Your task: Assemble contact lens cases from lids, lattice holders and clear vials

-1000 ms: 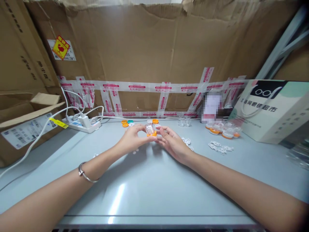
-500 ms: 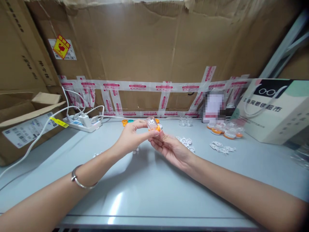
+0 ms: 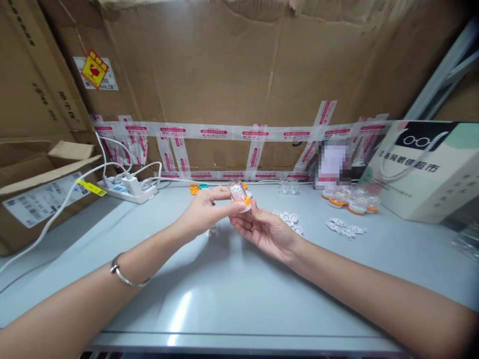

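Between my hands, above the table, is a small clear container [image 3: 239, 195] with an orange ring and a white base; a white lattice-like piece shows inside it. My left hand [image 3: 209, 209] grips it from the left, thumb across its lower front. From the right, my right hand [image 3: 265, 229] holds its base with thumb and curled fingers. Just behind my hands lie orange and teal rings [image 3: 198, 188], partly hidden. White openwork pieces [image 3: 290, 220] lie to the right of my right hand. Below my left hand sit small white bits [image 3: 211, 232], too small to name.
Several clear containers with orange and white bases [image 3: 352, 199] stand at the right, near more white pieces [image 3: 346, 228]. Clear cups [image 3: 287, 187] stand at the back. A paper bag [image 3: 415, 174], a power strip [image 3: 140, 194] with cables and an open carton [image 3: 45, 194] flank the table [image 3: 239, 299].
The clear container has tilted slightly in my hands, so more of its orange ring and white base shows. Both hands keep their hold in nearly the same place.
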